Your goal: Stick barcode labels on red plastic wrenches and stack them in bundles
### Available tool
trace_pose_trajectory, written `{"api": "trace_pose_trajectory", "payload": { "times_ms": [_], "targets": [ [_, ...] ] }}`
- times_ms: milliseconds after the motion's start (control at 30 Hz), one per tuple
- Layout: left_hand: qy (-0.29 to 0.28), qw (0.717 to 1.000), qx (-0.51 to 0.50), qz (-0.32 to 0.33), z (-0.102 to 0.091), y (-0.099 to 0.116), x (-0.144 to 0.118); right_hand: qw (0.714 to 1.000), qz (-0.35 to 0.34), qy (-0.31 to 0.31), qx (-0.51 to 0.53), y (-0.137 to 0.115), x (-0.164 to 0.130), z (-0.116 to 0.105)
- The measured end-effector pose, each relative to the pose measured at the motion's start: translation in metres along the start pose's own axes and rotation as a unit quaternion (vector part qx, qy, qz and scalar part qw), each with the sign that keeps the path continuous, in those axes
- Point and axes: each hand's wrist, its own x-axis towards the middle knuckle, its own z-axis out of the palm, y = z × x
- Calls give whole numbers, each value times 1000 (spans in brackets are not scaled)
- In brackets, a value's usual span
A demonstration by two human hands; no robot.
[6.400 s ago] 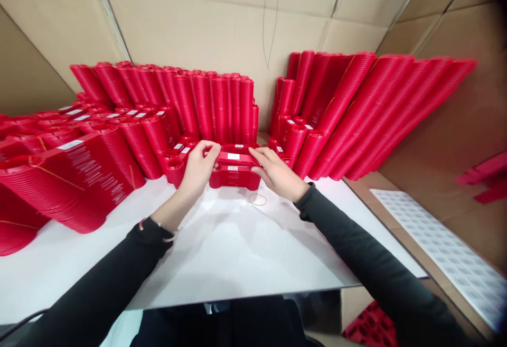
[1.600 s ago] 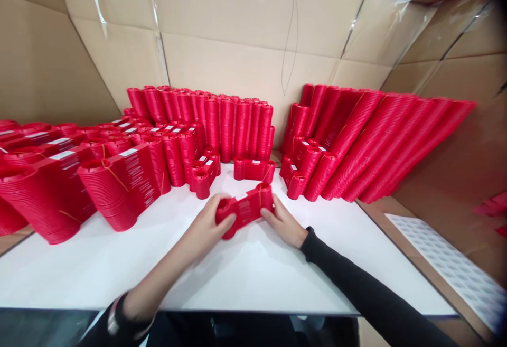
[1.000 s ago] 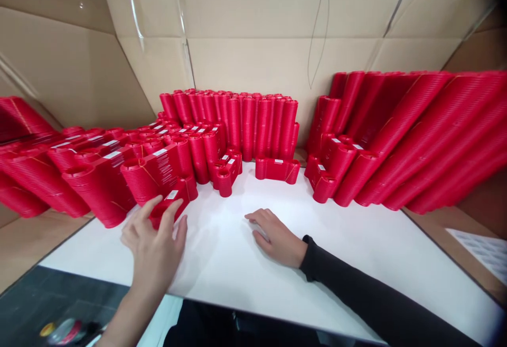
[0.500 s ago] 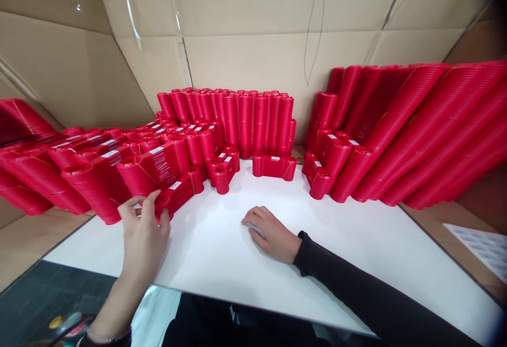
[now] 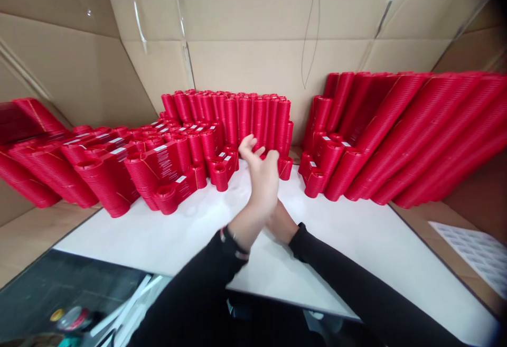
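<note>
My left hand [image 5: 260,175] is over the middle of the white table, fingers spread and apart, nothing visible in them. It covers most of a short red ridged bundle [image 5: 285,168] at the foot of the back row; whether it touches this bundle I cannot tell. My right hand [image 5: 282,223] lies low behind the left wrist, its fingers hidden. To the left, a short red bundle [image 5: 166,199] with a white label stands at the front of the left group. Another small labelled bundle [image 5: 219,176] stands left of my left hand.
Tall red ridged stacks [image 5: 233,120] line the back, and long leaning stacks [image 5: 404,141] fill the right. Cardboard walls [image 5: 245,62] surround the white table [image 5: 190,241]. A printed sheet [image 5: 471,254] lies at right; a bottle [image 5: 75,319] is below the table's left edge.
My left hand has left the short bundle at the left and swung right to the table's middle, in front of my right hand. That bundle stays standing at the left. The view has shifted slightly.
</note>
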Motion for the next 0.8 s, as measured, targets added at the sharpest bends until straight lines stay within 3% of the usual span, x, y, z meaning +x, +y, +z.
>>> {"api": "trace_pose_trajectory", "payload": {
  "times_ms": [33, 67, 100, 200, 367, 500, 633, 800],
  "targets": [
    [-25, 989, 142, 24, 12, -8, 17, 1000, 10, 8, 0, 2, 1, -2],
    [-62, 947, 312, 49, 20, -17, 33, 1000, 20, 15, 1, 5, 1, -5],
    [-84, 926, 365, 56, 22, -26, 49, 999, 30, 20, 1, 7, 1, -7],
    [-144, 873, 457, 95, 5, -50, 86, 998, 49, 34, 2, 9, 1, -13],
    [-239, 743, 606, 158, -43, -77, 122, 998, 56, 25, 9, 8, 1, -12],
    [-286, 659, 680, 147, -54, -91, 135, 998, 60, 6, 15, 8, 0, -10],
    [-285, 621, 720, 121, -54, -96, 139, 998, 60, -5, 14, 10, -1, -11],
    [-273, 611, 734, 113, -58, -92, 141, 998, 53, -12, 6, 9, -1, -11]
  ]
}}
